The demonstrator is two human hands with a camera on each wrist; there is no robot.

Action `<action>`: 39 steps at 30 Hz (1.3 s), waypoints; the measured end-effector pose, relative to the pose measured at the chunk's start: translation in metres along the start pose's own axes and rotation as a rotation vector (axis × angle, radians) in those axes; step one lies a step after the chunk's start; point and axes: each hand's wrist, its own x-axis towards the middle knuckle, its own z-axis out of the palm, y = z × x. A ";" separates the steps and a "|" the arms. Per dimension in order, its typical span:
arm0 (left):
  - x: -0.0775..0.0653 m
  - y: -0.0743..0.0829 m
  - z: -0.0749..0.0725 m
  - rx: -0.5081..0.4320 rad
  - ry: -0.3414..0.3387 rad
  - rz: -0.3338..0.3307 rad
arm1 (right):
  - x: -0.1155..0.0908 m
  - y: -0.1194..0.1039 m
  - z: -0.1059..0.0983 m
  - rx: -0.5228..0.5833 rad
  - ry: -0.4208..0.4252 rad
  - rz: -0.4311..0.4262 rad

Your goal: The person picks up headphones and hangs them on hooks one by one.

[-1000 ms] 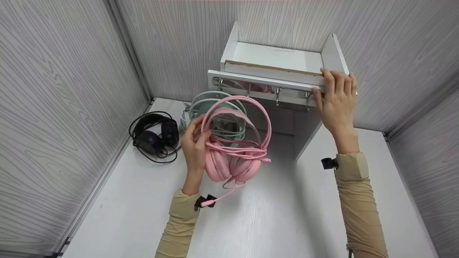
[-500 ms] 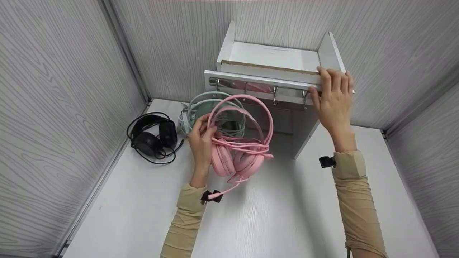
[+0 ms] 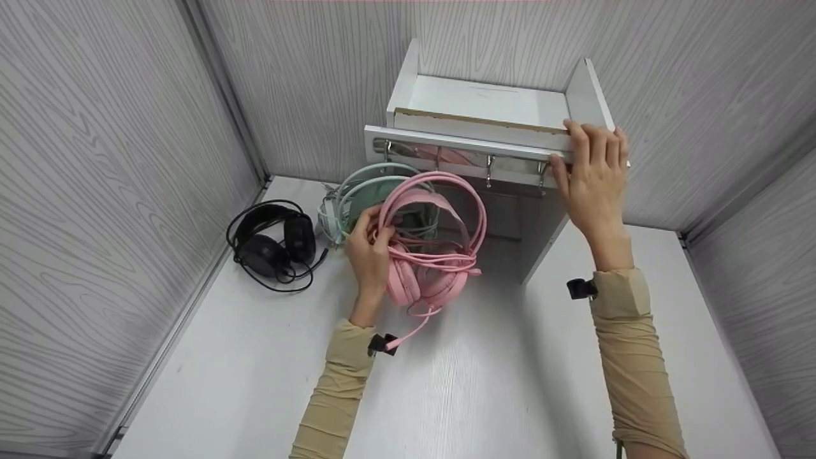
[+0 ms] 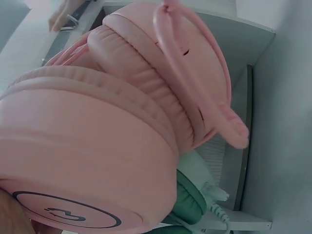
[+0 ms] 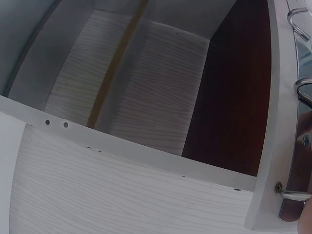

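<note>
Item in hand: one pink headset [image 3: 437, 260], which I see pinched in the left hand [image 3: 370, 255] by the side of its headband, fingers and thumb closed on it. Arch: slim glossy outer band, paler strap inside. Ear cups: two, rounded, hanging just below and to the right of the grip, with gathered cushions; in the left wrist view I read a dark oval ring and emblem on one cup [image 4: 83, 141]. Cable: same pink, bundled across above the cups. Mic: thin boom, blunt tip, drooping beneath the grip. Behind the grip: green headset [image 3: 370, 199]. Left of it, well apart: black headset [image 3: 264, 254]. Above: board [image 3: 459, 142] with metal hooks [image 3: 489, 171], its right end gripped by the right hand [image 3: 596, 185].
</note>
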 end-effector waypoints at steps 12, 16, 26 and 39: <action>-0.007 -0.014 0.000 0.056 -0.138 0.075 | -0.001 0.002 -0.001 -0.005 0.002 -0.012; -0.006 -0.014 -0.005 0.058 -0.214 0.089 | -0.001 0.002 -0.002 -0.002 0.010 -0.007; -0.012 -0.018 -0.002 0.155 -0.150 0.114 | -0.001 0.001 -0.001 0.003 0.009 -0.004; -0.024 -0.023 0.021 0.054 -0.001 0.126 | -0.001 0.001 -0.001 -0.003 -0.005 0.001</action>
